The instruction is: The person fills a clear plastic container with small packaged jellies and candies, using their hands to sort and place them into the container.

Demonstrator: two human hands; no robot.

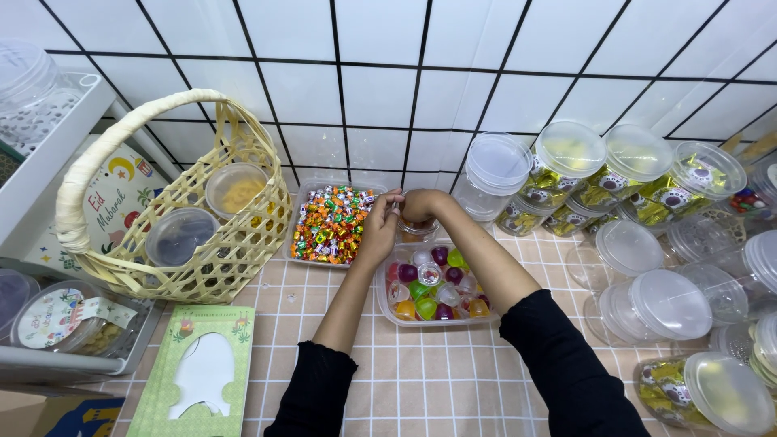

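While both hands (401, 212) grip a small jar (418, 227), jelly cups (433, 283) sit below.

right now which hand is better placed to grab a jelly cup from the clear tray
Left, probably. The left hand hangs at the rim of the clear tray, just above the jelly cups. The right hand sits farther back, curled on a small clear jar.

A small clear plastic cup (418, 226) stands upright on the tabletop (421, 380), clasped between both hands, just behind a clear tray of coloured jelly cups (433, 283).
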